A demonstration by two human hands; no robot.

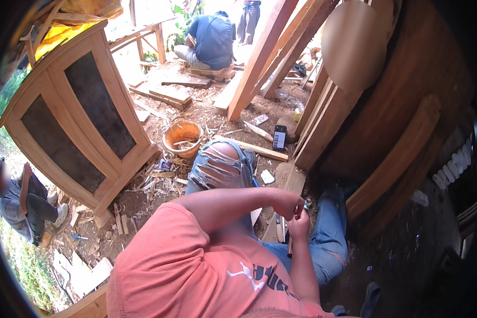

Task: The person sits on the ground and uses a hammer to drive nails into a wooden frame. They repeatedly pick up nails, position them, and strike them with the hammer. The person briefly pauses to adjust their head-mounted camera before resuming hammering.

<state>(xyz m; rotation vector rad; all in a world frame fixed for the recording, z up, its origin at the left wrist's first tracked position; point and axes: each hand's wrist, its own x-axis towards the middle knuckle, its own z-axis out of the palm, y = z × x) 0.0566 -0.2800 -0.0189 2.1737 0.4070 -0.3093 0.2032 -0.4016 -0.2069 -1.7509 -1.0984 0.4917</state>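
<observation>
My left hand (286,204) reaches across from the left, its fingers closed in a pinch. Just below it, my right hand (300,224) is closed too, and the two hands meet in front of my bent legs. Whatever small thing the fingers grip is too small and hidden to name. Beneath the hands, a narrow wooden board (272,231) runs between my legs, with a slim dark-ended tool lying by it. My ripped blue jeans (220,167) show on both sides of the hands.
An orange bucket (167,139) with wood scraps stands beyond my knee. A phone (279,138) leans near upright timbers (262,58). Left stands a wooden frame (58,114) with dark panels. One person (212,40) sits at the back; another (21,196) sits left. Shavings cover the ground.
</observation>
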